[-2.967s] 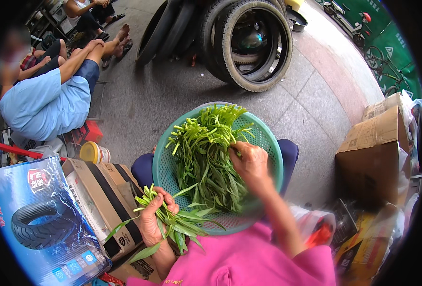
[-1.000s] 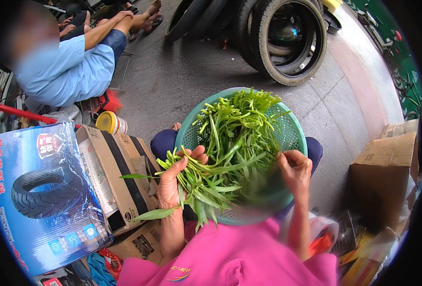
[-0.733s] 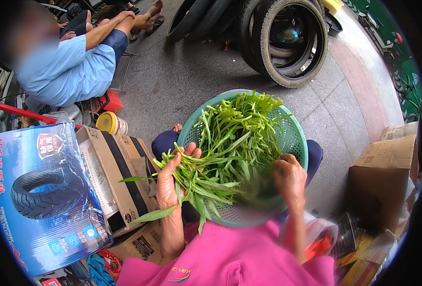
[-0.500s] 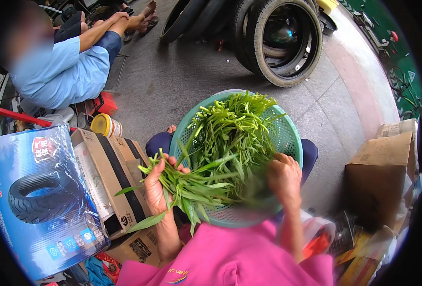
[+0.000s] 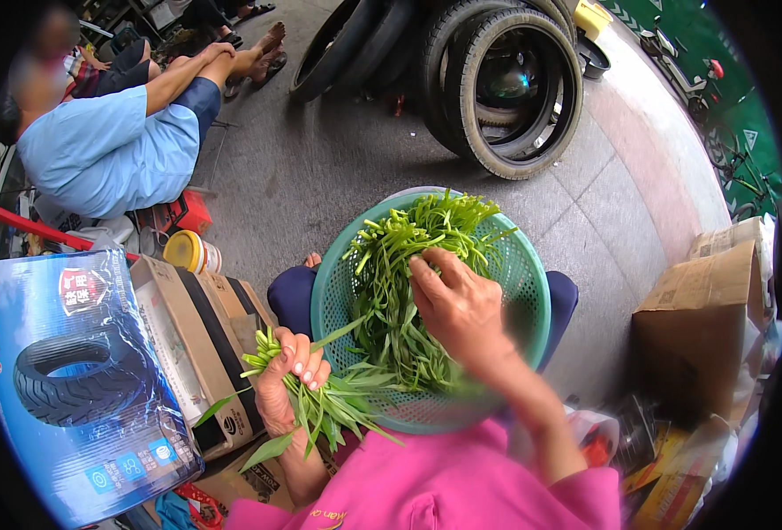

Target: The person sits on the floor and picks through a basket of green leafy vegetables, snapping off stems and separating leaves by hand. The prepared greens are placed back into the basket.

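A green plastic colander basket (image 5: pixel 528 283) rests on my lap, holding a heap of leafy water spinach (image 5: pixel 386 305) whose cut stem ends lie toward the far side. My left hand (image 5: pixel 278 384) is closed around a small bunch of water spinach (image 5: pixel 324 413) at the basket's near left; the stems poke out past the thumb and the leaves trail over the rim. Over the heap, my right hand (image 5: pixel 461 309) pinches at the stems with bent fingers. Its fingertips are partly hidden among the greens.
Beside me on the left stand a blue box with a tyre picture (image 5: pixel 82 380) and brown cartons (image 5: pixel 201 327). Tyres (image 5: pixel 514 88) stand ahead. A seated person in light blue (image 5: pixel 113 150) is at far left. Another carton (image 5: pixel 700 318) sits on the right.
My right hand has moved from the basket's right side up and left onto the stems in the heap. My left hand, still gripping its bunch, has shifted slightly down and left.
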{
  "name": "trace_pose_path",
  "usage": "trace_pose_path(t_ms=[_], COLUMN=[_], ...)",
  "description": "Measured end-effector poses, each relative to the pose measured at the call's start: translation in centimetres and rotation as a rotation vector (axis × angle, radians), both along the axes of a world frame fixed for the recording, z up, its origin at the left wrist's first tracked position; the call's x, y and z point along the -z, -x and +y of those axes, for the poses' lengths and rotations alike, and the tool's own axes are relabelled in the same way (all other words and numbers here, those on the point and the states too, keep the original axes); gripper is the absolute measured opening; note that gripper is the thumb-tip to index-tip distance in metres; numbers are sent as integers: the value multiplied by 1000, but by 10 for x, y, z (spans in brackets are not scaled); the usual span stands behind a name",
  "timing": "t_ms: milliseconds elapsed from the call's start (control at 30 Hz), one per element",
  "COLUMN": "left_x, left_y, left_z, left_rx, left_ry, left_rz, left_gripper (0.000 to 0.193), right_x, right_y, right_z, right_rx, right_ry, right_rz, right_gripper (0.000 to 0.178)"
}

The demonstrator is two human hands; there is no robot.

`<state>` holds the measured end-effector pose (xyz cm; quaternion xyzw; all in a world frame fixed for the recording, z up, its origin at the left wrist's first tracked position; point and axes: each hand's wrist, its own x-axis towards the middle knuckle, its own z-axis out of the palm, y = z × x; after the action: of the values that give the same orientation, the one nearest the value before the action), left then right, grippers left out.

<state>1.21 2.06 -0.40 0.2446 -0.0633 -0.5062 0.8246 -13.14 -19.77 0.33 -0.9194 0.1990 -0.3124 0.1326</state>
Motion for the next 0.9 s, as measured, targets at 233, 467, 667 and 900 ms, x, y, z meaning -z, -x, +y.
trace_pose_path(t_ms=[233, 467, 667, 900], left_x=[5, 2, -4, -10], left_y=[5, 4, 12, 20], left_z=[-2, -5, -23, -28], left_rx=[45, 51, 75, 84], left_ry=[-57, -119, -154, -200], left_rz=[-16, -44, -62, -90], left_gripper=[22, 21, 18, 14], right_x=[-3, -32, 3, -7], right_y=[15, 45, 62, 46], right_z=[-21, -22, -33, -17], right_rx=[235, -28, 201, 106], right_ry=[27, 179, 13, 113], right_rz=[91, -19, -8, -214], right_gripper=[18, 26, 26, 35])
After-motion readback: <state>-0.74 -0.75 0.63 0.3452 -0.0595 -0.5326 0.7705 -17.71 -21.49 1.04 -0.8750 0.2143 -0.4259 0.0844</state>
